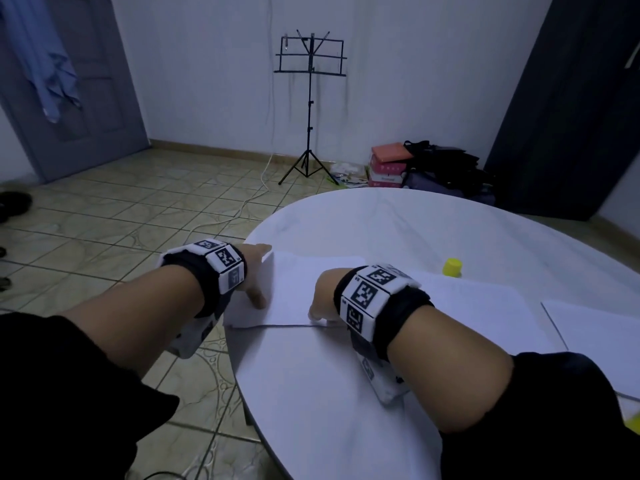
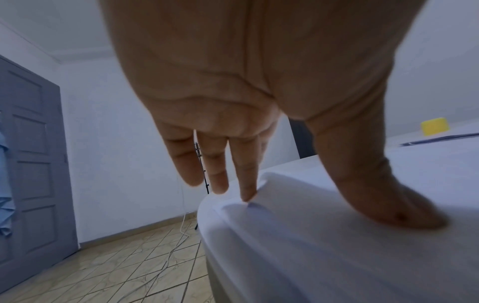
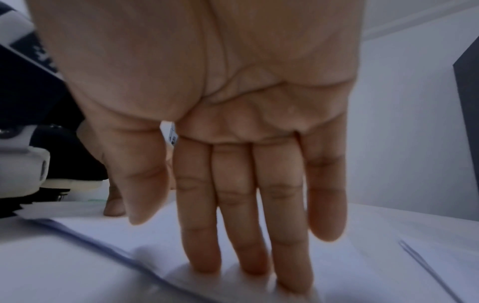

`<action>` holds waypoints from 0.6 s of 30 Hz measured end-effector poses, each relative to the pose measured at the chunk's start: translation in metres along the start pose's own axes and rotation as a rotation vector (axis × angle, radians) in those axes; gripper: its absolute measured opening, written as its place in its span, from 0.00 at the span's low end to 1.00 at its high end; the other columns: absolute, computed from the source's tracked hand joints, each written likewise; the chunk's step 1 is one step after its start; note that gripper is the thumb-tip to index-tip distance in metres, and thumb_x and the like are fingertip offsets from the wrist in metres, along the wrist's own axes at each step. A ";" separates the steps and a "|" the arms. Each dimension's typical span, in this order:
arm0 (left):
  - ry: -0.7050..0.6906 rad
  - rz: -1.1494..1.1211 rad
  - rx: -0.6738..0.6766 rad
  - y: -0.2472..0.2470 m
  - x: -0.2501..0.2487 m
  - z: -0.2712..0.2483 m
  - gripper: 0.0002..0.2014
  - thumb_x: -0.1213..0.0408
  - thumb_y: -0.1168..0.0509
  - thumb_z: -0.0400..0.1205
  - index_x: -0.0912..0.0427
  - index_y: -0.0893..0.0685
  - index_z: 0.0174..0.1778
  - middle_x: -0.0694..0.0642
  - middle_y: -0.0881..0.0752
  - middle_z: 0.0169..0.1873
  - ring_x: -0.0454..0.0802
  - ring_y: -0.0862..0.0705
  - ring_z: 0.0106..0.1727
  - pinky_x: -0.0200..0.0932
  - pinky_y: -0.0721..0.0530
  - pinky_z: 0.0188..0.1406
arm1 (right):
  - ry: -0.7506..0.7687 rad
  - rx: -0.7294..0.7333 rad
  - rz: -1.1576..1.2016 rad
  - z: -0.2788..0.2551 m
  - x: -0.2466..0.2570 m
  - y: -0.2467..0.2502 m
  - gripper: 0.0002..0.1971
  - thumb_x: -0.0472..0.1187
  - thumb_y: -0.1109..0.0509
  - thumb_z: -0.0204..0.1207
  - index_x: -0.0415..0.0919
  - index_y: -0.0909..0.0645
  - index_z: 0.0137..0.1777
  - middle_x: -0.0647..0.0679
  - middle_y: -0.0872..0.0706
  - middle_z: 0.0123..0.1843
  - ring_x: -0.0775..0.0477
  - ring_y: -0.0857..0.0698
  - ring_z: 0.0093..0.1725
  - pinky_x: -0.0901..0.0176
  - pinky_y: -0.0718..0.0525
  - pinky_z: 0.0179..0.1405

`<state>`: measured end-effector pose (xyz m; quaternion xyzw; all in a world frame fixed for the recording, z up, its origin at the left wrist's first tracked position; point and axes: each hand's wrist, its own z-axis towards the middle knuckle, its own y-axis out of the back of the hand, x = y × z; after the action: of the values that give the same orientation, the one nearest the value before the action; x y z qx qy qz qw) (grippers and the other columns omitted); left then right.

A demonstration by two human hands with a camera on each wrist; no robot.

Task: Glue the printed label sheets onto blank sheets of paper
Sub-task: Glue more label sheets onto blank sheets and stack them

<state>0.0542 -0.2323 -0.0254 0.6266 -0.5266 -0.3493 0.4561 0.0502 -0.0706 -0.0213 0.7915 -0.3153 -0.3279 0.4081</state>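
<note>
Both hands flat, fingers straight: left hand [image 1: 254, 278] and right hand [image 1: 323, 299] press the sheet [image 1: 298, 289] at the worktop's [image 1: 346, 393] left edge; best smooth outward evenly.

From the head view I cannot see the right hand [image 1: 323, 296] fingers; the wristband [image 1: 375, 296] covers them at frame centre. Print on the sheet of paper [image 1: 298, 289] is too faint to read. The yellow cap [image 1: 452, 267] hides its container behind paper. At lower right, a yellow object [image 1: 635, 422] is cut off by the edge.
</note>
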 end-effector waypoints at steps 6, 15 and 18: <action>-0.002 -0.229 -0.173 -0.012 -0.002 -0.014 0.62 0.58 0.17 0.63 0.48 0.56 0.84 0.58 0.35 0.77 0.59 0.28 0.73 0.53 0.24 0.67 | -0.134 -0.054 0.089 0.042 -0.003 -0.024 0.18 0.57 0.26 0.62 0.46 0.28 0.29 0.50 0.22 0.38 0.44 0.21 0.40 0.42 0.20 0.54; 0.248 -1.400 0.107 -0.033 0.007 -0.025 0.22 0.61 0.25 0.74 0.69 0.22 0.59 0.63 0.12 0.40 0.58 0.12 0.31 0.50 0.12 0.38 | -0.102 -0.117 0.244 -0.009 -0.005 -0.015 0.17 0.55 0.25 0.69 0.46 0.26 0.32 0.54 0.24 0.32 0.44 0.20 0.43 0.60 0.25 0.41; 0.224 -1.548 0.111 -0.036 0.000 -0.021 0.16 0.62 0.29 0.77 0.60 0.23 0.57 0.59 0.12 0.33 0.55 0.16 0.32 0.44 0.22 0.39 | -0.091 -0.122 0.280 -0.015 0.001 -0.010 0.24 0.61 0.27 0.70 0.41 0.29 0.35 0.48 0.23 0.35 0.42 0.21 0.45 0.55 0.23 0.49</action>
<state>0.0862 -0.2272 -0.0521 0.8688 0.0928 -0.4758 0.1012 0.0649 -0.0595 -0.0232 0.6979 -0.4203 -0.3219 0.4824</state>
